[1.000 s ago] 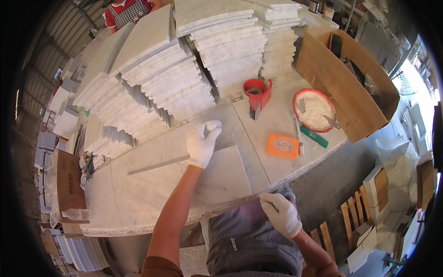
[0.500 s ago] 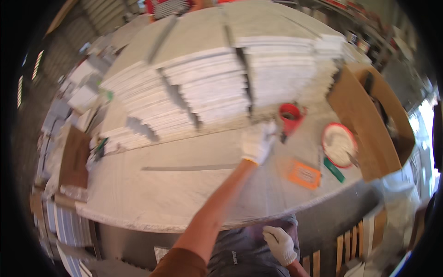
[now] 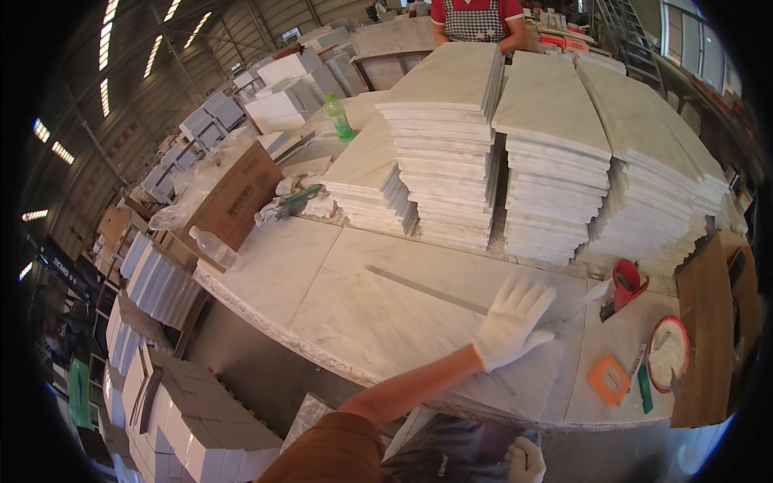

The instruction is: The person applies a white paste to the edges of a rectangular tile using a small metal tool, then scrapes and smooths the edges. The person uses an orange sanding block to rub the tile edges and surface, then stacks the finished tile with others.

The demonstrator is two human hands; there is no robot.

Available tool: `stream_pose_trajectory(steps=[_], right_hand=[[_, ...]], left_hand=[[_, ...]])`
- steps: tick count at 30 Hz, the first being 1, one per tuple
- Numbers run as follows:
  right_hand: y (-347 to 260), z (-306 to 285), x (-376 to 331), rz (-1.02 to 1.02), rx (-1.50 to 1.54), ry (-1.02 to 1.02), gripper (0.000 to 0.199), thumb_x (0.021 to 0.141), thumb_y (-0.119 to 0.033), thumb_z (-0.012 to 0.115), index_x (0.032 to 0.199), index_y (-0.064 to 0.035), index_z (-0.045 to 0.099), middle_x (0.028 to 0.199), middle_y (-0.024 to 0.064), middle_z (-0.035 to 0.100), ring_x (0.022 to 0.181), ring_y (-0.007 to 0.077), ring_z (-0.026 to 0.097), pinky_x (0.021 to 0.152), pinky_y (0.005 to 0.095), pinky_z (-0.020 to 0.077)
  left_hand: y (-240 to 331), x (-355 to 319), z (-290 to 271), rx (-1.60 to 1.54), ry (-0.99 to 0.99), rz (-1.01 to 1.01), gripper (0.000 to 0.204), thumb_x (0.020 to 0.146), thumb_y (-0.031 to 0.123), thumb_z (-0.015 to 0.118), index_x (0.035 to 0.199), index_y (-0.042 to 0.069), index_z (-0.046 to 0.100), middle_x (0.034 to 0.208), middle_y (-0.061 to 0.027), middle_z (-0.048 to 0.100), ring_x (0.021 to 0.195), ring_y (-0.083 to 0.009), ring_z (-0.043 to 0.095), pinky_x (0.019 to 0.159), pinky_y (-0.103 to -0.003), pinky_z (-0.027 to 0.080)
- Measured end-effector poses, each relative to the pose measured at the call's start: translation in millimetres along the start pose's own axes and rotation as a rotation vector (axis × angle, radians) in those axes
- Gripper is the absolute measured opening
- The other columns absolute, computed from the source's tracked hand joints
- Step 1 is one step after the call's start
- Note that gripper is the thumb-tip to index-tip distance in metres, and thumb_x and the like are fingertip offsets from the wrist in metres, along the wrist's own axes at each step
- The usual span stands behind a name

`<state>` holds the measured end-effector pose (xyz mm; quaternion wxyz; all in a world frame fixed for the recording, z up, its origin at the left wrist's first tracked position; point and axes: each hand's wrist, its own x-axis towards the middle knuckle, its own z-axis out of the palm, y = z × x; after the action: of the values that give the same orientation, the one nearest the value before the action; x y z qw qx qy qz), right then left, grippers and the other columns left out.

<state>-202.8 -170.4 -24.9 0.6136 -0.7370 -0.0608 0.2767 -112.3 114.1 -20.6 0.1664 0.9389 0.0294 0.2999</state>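
Note:
My left hand (image 3: pixel 515 322), in a white knitted glove, lies palm down with fingers spread on a pale marble slab (image 3: pixel 378 330). Its fingers are beside one end of a thin grey metal strip (image 3: pixel 427 288) lying on the slab. My right hand (image 3: pixel 526 461), gloved too, is low at the bottom edge in front of my dark trousers; its fingers are curled in, and whether they hold anything is hidden. Right of my left hand is a red tape dispenser (image 3: pixel 625 286), with an orange packet (image 3: pixel 608 380) closer to me.
Several stacks of marble slabs (image 3: pixel 551 161) line the far side. On the right are a red-rimmed bowl of white paste (image 3: pixel 668 354), a green scraper (image 3: pixel 645 390), a pen (image 3: pixel 637 362) and a cardboard box (image 3: pixel 702 338). Bottles stand left; a person (image 3: pixel 479 20) is behind the stacks.
The view has swung left, showing more of the left side. My left hand has come back from beside the tape dispenser and now lies spread on the slab. My right hand stays low.

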Motion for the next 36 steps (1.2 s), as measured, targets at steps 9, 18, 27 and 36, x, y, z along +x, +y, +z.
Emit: stream_pose_trajectory(steps=[9, 18, 27, 36], right_hand=[[-23.7, 11.2, 25.4, -0.288, -0.111, -0.049, 0.016, 0.093, -0.004, 0.067, 0.108, 0.0021, 0.072, 0.094, 0.0127, 0.072, 0.082, 0.0213, 0.07, 0.074, 0.0307, 0.056], [-16.7, -6.3, 42.7, -0.547, -0.312, 0.017, 0.018, 0.091, -0.008, 0.073, 0.108, -0.0033, 0.073, 0.095, 0.0155, 0.072, 0.086, 0.0331, 0.071, 0.075, 0.0371, 0.0566], [4.3, -65.3, 62.1, -0.307, -0.14, 0.431, 0.019, 0.099, -0.002, 0.06, 0.115, 0.0021, 0.068, 0.094, 0.0048, 0.067, 0.083, 0.0094, 0.061, 0.074, 0.0251, 0.0513], [2.5, -40.5, 57.0, -0.243, 0.047, 0.415, 0.021, 0.098, 0.0, 0.057, 0.115, 0.0035, 0.068, 0.095, 0.007, 0.067, 0.082, 0.012, 0.061, 0.076, 0.0265, 0.0508]], left_hand=[[-135.5, -111.3, -130.5, 0.391, -0.405, -0.335, 0.075, 0.099, 0.053, 0.051, 0.155, 0.005, 0.037, 0.161, -0.0208, 0.035, 0.151, -0.0402, 0.028, 0.126, -0.052, 0.017], [-131.5, -131.7, -132.2, 0.462, -0.454, -0.292, 0.079, 0.102, 0.055, 0.046, 0.156, -0.002, 0.034, 0.162, -0.026, 0.032, 0.153, -0.0432, 0.025, 0.126, -0.054, 0.014], [30.7, -53.8, -35.4, 0.167, -0.512, 0.096, 0.083, 0.089, 0.055, 0.065, 0.148, 0.0, 0.048, 0.15, -0.0211, 0.049, 0.144, -0.0417, 0.039, 0.123, -0.055, 0.022], [108.8, -46.3, 28.2, -0.153, -0.525, 0.267, 0.079, 0.085, 0.054, 0.065, 0.142, 0.002, 0.051, 0.15, -0.017, 0.048, 0.145, -0.0345, 0.037, 0.122, -0.051, 0.024]])
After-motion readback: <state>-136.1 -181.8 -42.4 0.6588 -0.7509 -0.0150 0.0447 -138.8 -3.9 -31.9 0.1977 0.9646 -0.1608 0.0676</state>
